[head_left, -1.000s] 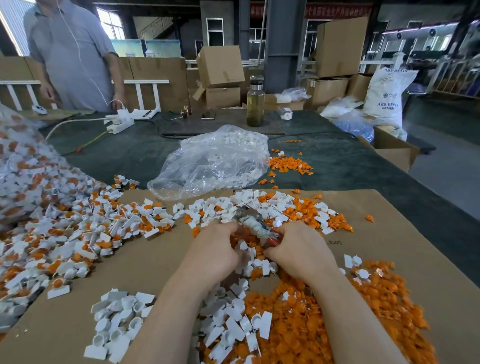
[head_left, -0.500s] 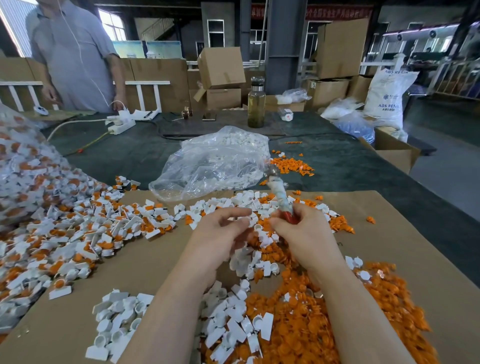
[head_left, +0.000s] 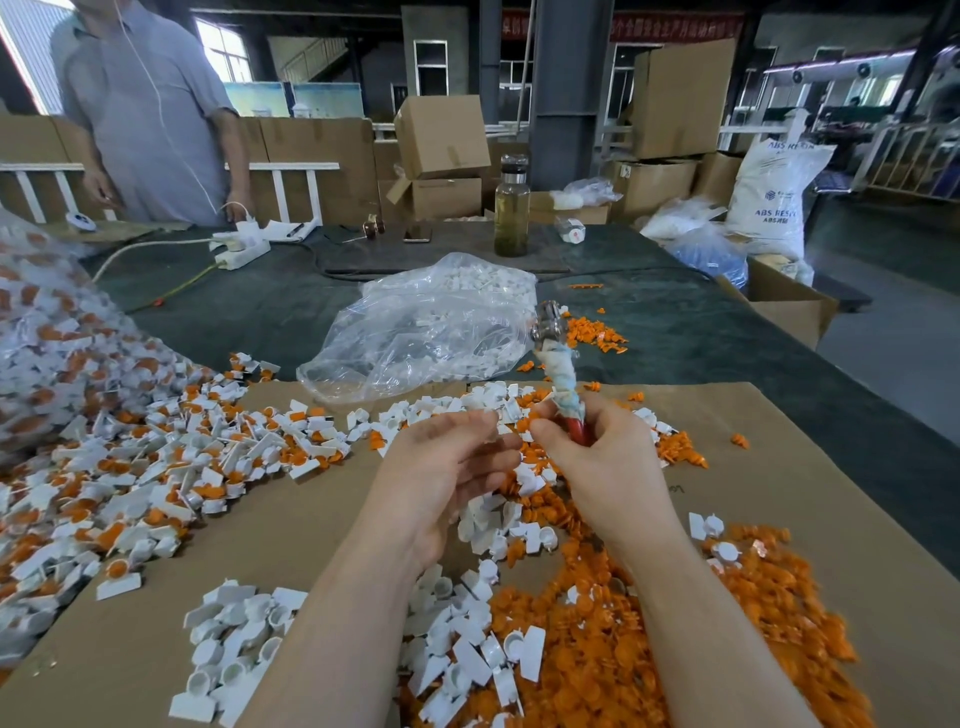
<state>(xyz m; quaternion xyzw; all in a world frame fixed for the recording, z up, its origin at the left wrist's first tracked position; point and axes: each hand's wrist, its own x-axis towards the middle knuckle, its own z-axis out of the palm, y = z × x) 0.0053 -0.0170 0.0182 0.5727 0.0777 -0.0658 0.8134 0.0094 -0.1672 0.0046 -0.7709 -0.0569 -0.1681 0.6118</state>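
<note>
We hold the cloth-wrapped tool (head_left: 562, 376) upright above the cardboard sheet (head_left: 218, 551), its metal head at 12 o'clock, our right hand (head_left: 597, 467) wrapped round its red grip; at 9 o'clock, our left hand (head_left: 444, 478) is half-curled, contents indeterminate.

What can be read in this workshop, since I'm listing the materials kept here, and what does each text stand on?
"ABS RESIN": white sack, near its top and again lower down, where the last letter curves out of sight.
Small line under the lower print: too small to read.
Red banner under the roof: characters too blurred to read.
Pen marks on the cardboard sheet: too faint to read.
</note>
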